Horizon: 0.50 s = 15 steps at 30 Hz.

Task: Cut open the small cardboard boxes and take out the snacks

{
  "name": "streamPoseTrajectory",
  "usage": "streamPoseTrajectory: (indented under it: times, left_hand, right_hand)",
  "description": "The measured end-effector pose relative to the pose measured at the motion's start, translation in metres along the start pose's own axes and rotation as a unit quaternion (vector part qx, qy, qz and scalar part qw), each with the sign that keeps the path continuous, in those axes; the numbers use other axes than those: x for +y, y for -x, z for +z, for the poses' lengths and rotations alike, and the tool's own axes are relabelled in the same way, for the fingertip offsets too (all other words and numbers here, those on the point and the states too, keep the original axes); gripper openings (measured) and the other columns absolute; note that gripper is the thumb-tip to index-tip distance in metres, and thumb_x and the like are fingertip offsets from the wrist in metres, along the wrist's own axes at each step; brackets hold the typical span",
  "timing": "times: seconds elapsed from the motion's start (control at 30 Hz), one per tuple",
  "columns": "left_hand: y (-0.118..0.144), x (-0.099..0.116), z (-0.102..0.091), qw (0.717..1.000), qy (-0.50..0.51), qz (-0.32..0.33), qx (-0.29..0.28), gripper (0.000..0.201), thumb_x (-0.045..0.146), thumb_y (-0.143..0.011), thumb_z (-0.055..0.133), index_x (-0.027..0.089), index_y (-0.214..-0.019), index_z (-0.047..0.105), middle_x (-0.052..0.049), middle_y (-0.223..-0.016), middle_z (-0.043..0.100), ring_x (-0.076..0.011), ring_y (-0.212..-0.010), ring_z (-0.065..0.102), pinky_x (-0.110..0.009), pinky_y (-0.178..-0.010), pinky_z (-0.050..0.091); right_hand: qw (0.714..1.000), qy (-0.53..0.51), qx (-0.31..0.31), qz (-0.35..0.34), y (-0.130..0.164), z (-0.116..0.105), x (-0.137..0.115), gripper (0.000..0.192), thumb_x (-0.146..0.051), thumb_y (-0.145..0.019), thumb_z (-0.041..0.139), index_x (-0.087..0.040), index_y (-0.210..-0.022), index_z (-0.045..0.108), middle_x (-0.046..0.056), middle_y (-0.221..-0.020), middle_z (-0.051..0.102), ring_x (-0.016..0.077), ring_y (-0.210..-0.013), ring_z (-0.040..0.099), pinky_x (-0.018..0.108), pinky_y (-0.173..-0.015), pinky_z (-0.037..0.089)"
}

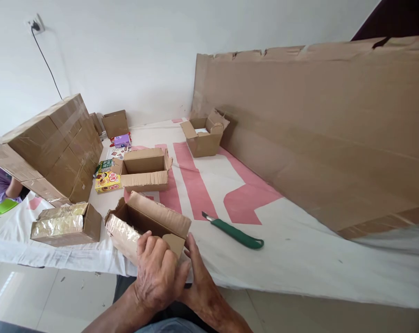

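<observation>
An open cardboard box (161, 208) with raised flaps and shiny tape on its left side sits at the table's front edge. My left hand (161, 273) is closed over its near end, fingers curled on the top edge and flap. Against the right corner of the same box, my right hand (202, 286) holds on with its fingers along the outside; part of it is hidden behind the left hand. To the right of the box lies a green-handled utility knife (237, 234) with its blade out, touched by neither hand.
A closed taped box (65, 226) lies at left, before a wall of stacked boxes (57, 143). Behind are another open box (145, 180), a yellow snack box (107, 182), a purple pack (122, 140) and an open carton (203, 141). A large cardboard sheet (310, 129) stands at right.
</observation>
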<state>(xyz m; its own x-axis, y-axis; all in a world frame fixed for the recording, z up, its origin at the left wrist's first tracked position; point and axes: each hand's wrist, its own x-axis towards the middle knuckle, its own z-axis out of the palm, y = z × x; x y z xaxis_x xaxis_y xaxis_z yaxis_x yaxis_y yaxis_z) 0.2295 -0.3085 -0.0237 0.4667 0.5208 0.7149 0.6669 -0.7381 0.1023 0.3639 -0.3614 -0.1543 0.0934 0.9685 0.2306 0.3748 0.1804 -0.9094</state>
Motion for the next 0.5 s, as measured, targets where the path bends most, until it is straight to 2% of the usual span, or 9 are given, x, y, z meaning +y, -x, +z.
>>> streamPoseTrajectory:
  times: [0.1,0.27,0.33,0.4,0.5]
  left_hand:
    - [0.004,0.001,0.002,1.0,0.007,0.006,0.016,0.021,0.023,-0.096,0.063,0.024,-0.078,0.053,-0.001,-0.072,0.055,-0.0213,-0.073,0.054,-0.047,-0.099,0.052]
    - [0.015,0.003,-0.011,0.999,0.048,0.005,0.01,0.003,0.021,-0.095,0.065,0.022,-0.093,0.062,-0.004,-0.083,0.067,-0.0223,-0.086,0.066,-0.047,-0.109,0.047]
    - [0.02,0.004,-0.017,0.998,0.057,0.0,0.008,0.007,0.018,-0.094,0.066,0.021,-0.099,0.064,-0.004,-0.088,0.071,-0.0223,-0.091,0.068,-0.046,-0.111,0.044]
    - [0.024,0.004,-0.021,0.998,0.063,-0.008,-0.003,0.011,0.014,-0.094,0.065,0.02,-0.103,0.066,-0.005,-0.092,0.074,-0.0226,-0.096,0.069,-0.046,-0.11,0.043]
    - [0.03,0.003,-0.025,0.997,0.078,-0.014,-0.02,0.016,0.009,-0.095,0.059,0.019,-0.105,0.068,-0.007,-0.095,0.076,-0.0228,-0.097,0.068,-0.042,-0.098,0.046]
  right_hand:
    - [1.0,-0.007,0.001,0.003,0.003,-0.001,0.0,0.127,-0.036,-0.081,0.086,-0.032,-0.173,-0.001,0.021,-0.172,0.035,0.0434,-0.153,0.047,0.062,-0.12,0.05]
    - [0.998,-0.055,-0.028,0.017,-0.019,-0.025,-0.007,0.12,-0.027,-0.077,0.083,-0.031,-0.172,0.008,0.019,-0.165,0.043,0.0396,-0.15,0.051,0.058,-0.119,0.051]
    - [0.998,-0.051,-0.042,0.014,-0.028,-0.034,-0.007,0.12,-0.027,-0.076,0.083,-0.032,-0.171,0.01,0.018,-0.164,0.043,0.0396,-0.15,0.05,0.059,-0.12,0.048]
    - [0.998,-0.042,-0.051,0.014,-0.033,-0.039,-0.007,0.119,-0.03,-0.078,0.084,-0.032,-0.171,0.009,0.018,-0.164,0.042,0.0394,-0.151,0.049,0.06,-0.12,0.046]
    - [0.998,-0.033,-0.042,0.018,-0.036,-0.038,-0.007,0.124,-0.036,-0.078,0.088,-0.031,-0.172,0.007,0.02,-0.164,0.043,0.0393,-0.15,0.05,0.06,-0.119,0.047]
